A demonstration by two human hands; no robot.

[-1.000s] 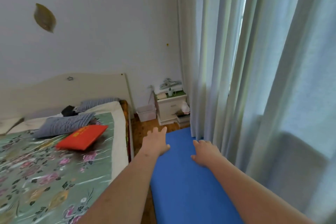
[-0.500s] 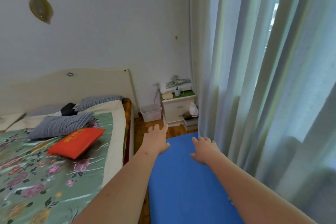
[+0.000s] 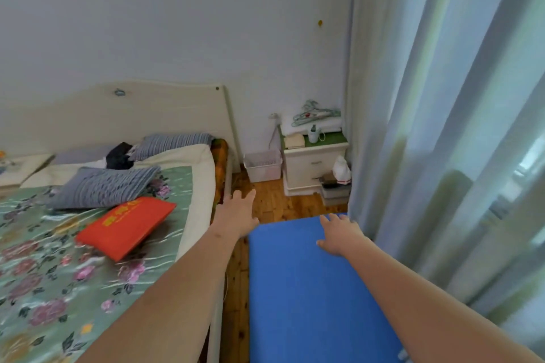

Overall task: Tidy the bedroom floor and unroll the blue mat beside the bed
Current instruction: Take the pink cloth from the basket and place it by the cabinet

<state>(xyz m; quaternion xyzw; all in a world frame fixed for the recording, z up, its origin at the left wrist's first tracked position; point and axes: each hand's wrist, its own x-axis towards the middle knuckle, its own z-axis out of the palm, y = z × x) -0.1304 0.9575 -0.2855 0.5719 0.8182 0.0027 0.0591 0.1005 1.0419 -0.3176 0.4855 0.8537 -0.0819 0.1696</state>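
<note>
The blue mat [image 3: 303, 283] lies flat and unrolled on the wooden floor [image 3: 277, 203], between the bed [image 3: 200, 191] on the left and the curtain on the right. My left hand [image 3: 237, 214] reaches forward with fingers spread, hovering over the mat's far left corner and the floor strip beside the bed. My right hand [image 3: 339, 233] is open too, palm down over the mat's far right corner near the curtain. Neither hand holds anything.
A white nightstand [image 3: 312, 166] and a white plastic basket [image 3: 262, 166] stand against the far wall. Small items sit stacked on the floor by the nightstand. The pale curtain [image 3: 427, 141] hangs along the right. Pillows and an orange-red cushion [image 3: 126, 225] lie on the bed.
The view has shifted so the far wall and nightstand sit more central. My left hand has slid further toward the bed edge; both hands stay open near the mat's far end.
</note>
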